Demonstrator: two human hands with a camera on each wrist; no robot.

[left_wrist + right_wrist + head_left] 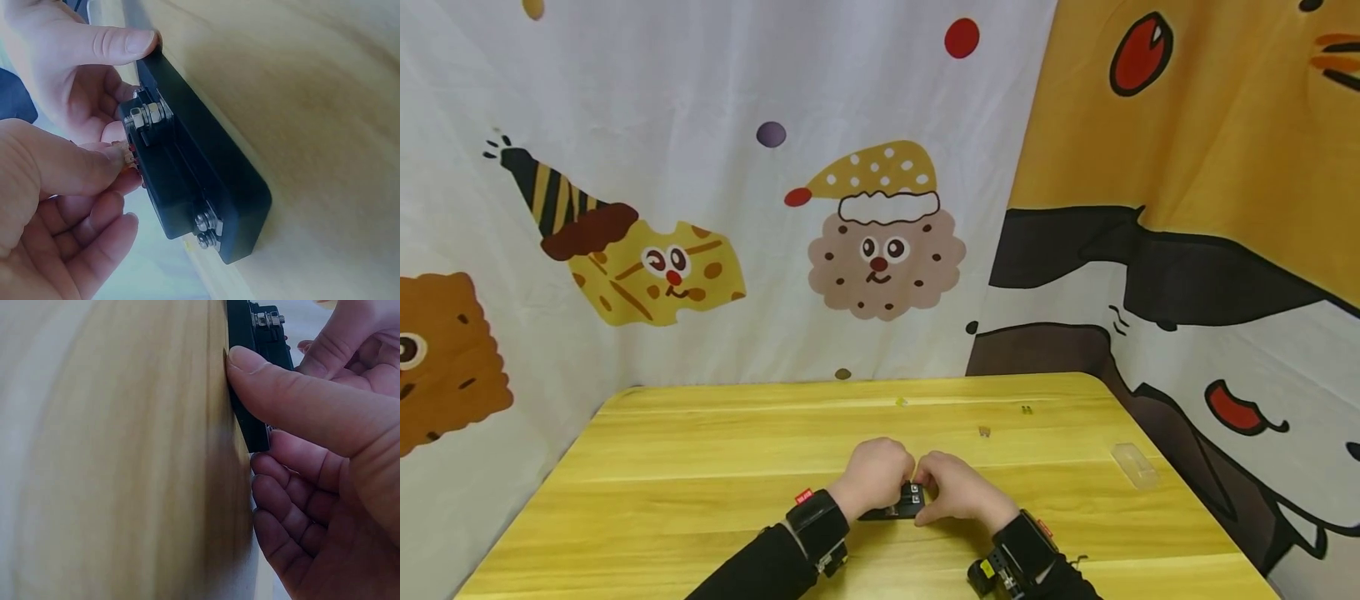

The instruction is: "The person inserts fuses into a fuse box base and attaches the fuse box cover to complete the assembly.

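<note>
A black fuse block (913,502) with bolts and nuts at its ends lies on the wooden table in front of me. My right hand (961,488) grips its right end, the thumb along the near side and fingers behind. Over the block's top, my left hand (874,473) pinches a small clear, reddish blade fuse (129,155) between thumb and index finger. The fuse is right at the block's upper face and mostly covered by the fingertips. In the right wrist view, the block (250,419) shows beside the right thumb.
A clear plastic cover (1135,465) lies at the table's right side. Several small pieces are spread behind the hands: a brownish one (985,432), a dark yellowish one (1027,410) and a yellow one (901,402). A printed curtain (700,100) hangs behind the table (662,483).
</note>
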